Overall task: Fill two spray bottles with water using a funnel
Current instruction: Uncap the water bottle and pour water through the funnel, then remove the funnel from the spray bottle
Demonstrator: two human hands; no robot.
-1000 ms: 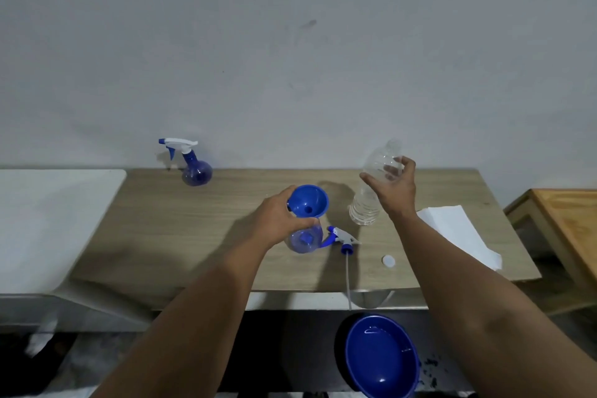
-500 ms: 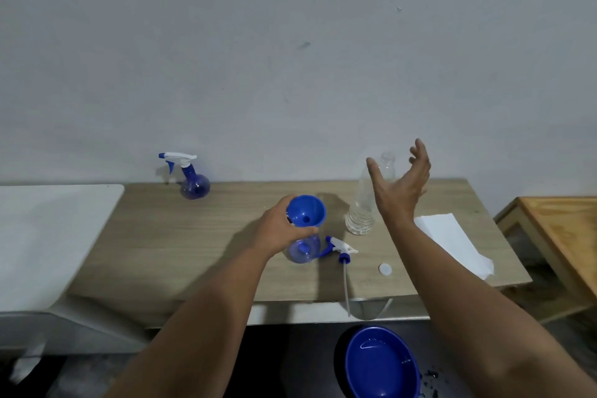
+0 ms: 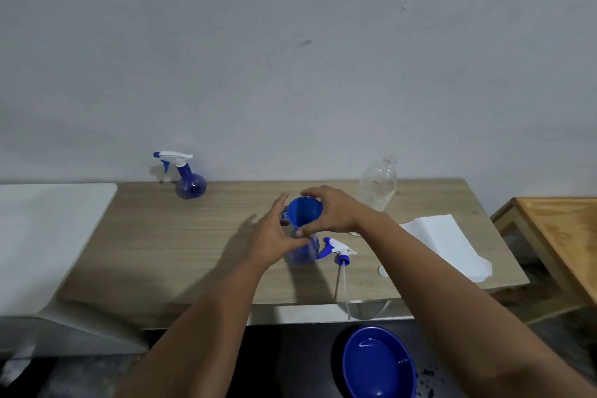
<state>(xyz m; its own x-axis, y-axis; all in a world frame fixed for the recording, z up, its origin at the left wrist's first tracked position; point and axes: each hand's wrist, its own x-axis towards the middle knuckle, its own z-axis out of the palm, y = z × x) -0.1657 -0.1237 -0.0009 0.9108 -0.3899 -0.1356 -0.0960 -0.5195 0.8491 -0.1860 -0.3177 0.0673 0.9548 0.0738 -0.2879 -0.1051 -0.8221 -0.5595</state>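
A blue funnel (image 3: 303, 212) sits in the neck of an open blue spray bottle (image 3: 305, 254) at the middle of the wooden table (image 3: 181, 255). My right hand (image 3: 334, 213) grips the funnel's rim from the right. My left hand (image 3: 274, 236) holds the bottle just under the funnel, thumb in front and fingers behind. This bottle's detached spray head (image 3: 339, 247) lies to its right, its tube hanging over the table's front edge. A second spray bottle (image 3: 189, 182) with its head on stands at the back left. A clear uncapped water bottle (image 3: 378, 186) stands at the back right.
A white cap (image 3: 382, 271) lies near the front edge, partly hidden by my right forearm. A white cloth (image 3: 445, 242) lies at the table's right end. A blue basin (image 3: 378, 363) sits on the floor below. A white counter (image 3: 48, 236) adjoins on the left, a wooden table (image 3: 562, 236) on the right.
My right hand set the water bottle upright on the table, let it go and moved left onto the funnel's rim. My left hand stayed at the bottle and funnel.
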